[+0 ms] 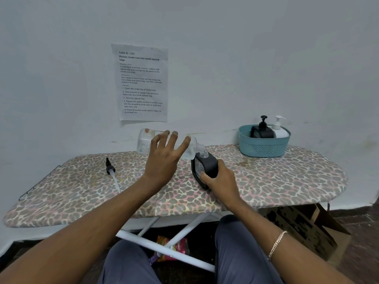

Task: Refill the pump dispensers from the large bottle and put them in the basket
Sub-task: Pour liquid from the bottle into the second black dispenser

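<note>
My left hand (164, 158) holds the large clear bottle (144, 143) tipped on its side above the board, fingers spread over its body. The bottle's open neck meets the mouth of a black dispenser (207, 163) that has no pump on it. My right hand (221, 179) grips that dispenser low on its body and holds it tilted on the ironing board (287, 181). Its black pump head with a white tube (111, 173) lies on the board to the left. At the back right, a teal basket (264, 149) holds a black pump dispenser (262, 130) and a white one (280, 130).
The leopard-print board stands against a white wall with a printed sheet (142, 83) taped above it. A cardboard box (307, 228) sits on the floor at the right. A snack packet (174, 247) lies under the board between its white legs.
</note>
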